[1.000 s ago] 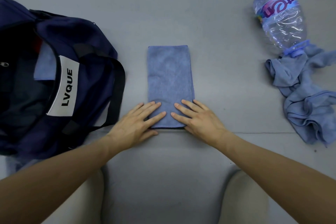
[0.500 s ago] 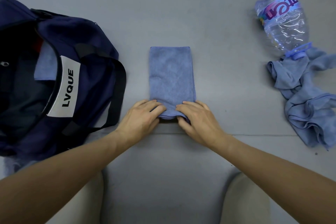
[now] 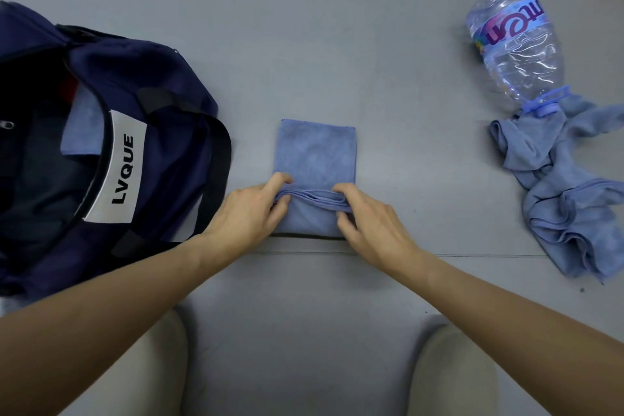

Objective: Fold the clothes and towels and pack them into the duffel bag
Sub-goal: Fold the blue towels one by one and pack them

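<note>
Blue microfibre towel [image 3: 315, 155], folded to a narrow strip, lies at the centre of the grey table [image 3: 304, 27], between the duffel bag and the bottle and apart from both.

Head view, findings:
- Left hand [image 3: 246, 213]: fingers curled over the left end of the towel's layered near edge and thumb beneath, pinching it. That edge is doubled back over the middle of the strip.
- Right hand [image 3: 374, 226]: the same pinch on the right end of that edge, fingers above and thumb below. The stacked layers run in a visible line between the two hands.
- The far half of the towel lies flat on the table, its far edge square. The fold nearest the person sits just beyond a seam [image 3: 489, 255] in the table top.
- Navy duffel bag [image 3: 162, 78]: at the left, mouth open, with a white label [image 3: 118, 169] reading LVQUE on its rim and a black strap [image 3: 216, 159] draped on the side facing the towel. A flat blue cloth [image 3: 81, 135] shows inside the opening. The rest of the interior is too dark to tell.
- Clear plastic bottle [image 3: 513, 44]: at the far right, on its side, its blue cap end touching a crumpled blue cloth [image 3: 567, 206], which lies unfolded in a loose heap.
- Pale trouser legs [image 3: 135, 375] show at the lower edge, under both forearms.
</note>
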